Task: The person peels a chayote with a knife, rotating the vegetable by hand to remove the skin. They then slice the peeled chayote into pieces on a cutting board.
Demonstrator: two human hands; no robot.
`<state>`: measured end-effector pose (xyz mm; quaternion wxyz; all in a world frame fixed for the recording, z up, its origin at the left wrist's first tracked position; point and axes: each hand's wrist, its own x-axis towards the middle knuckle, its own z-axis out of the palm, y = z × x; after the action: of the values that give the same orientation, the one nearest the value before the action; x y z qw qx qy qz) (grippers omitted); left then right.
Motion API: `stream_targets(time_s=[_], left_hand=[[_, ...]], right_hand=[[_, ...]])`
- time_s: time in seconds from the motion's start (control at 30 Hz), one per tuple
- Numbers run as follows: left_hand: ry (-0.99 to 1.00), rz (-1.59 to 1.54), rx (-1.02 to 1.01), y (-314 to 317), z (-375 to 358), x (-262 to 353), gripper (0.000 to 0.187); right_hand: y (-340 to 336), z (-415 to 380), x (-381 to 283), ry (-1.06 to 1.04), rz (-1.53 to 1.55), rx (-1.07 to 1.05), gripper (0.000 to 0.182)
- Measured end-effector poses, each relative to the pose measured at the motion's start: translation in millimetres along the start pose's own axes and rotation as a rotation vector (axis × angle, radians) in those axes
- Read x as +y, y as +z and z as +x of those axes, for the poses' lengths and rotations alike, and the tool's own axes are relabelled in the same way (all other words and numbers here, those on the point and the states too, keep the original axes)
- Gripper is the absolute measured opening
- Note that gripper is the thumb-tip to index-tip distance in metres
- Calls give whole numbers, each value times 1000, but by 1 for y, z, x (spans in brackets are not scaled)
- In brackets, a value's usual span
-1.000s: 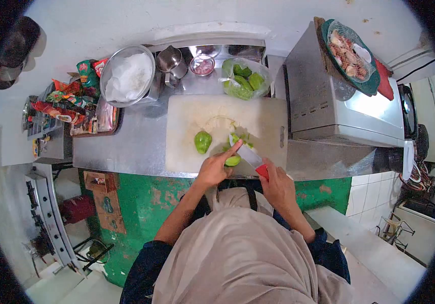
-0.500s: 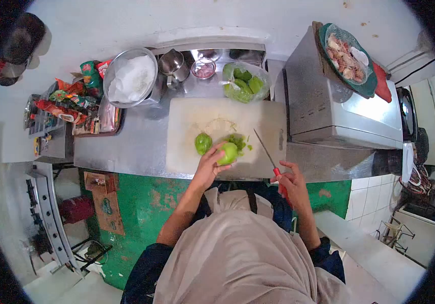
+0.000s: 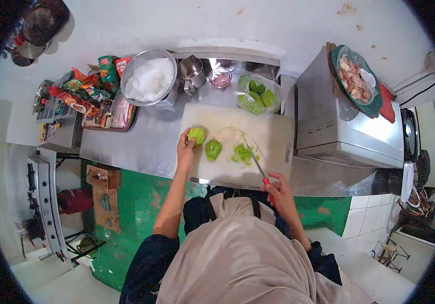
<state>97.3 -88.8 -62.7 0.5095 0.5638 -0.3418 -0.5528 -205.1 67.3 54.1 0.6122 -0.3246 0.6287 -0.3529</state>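
Note:
At the left side of the white cutting board (image 3: 192, 114), my left hand (image 3: 185, 147) is closed around a light green bell pepper (image 3: 197, 135). A second green pepper (image 3: 213, 150) lies on the board just right of that hand. My right hand (image 3: 282, 194) grips the red handle of a slim knife (image 3: 258, 166) near the board's front edge. The blade points away from me, over a small heap of chopped green pieces (image 3: 240, 154).
Behind the board stand a plastic bag of green peppers (image 3: 258, 95), a small bowl of pink food (image 3: 220, 78), a metal jug (image 3: 191, 71) and a large bowl (image 3: 150, 77). Packets (image 3: 83, 99) crowd the left; a silver appliance (image 3: 344, 124) bounds the right.
My left hand has carried the pepper from beside the chopped pieces to the board's left side. The knife blade has come over the pieces. The whole view has shifted slightly.

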Motion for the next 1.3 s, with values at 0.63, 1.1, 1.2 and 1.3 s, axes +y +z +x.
stream_targets(time_s=[0.63,1.1,1.2,1.3], left_hand=[[579,1158,7,51,-66,0,70],[482,1121,-23,59,-46,8,49],[282,918,-44,60,-50,6,45],[-94,311,-62,69,-51,-1,38]], right_hand=[[9,6,8,-64,-104,77,40],[7,6,16,-94,-1,69,39],[8,3,15,-86,35,79,40],[12,1,7,-101,-9,126,46]])
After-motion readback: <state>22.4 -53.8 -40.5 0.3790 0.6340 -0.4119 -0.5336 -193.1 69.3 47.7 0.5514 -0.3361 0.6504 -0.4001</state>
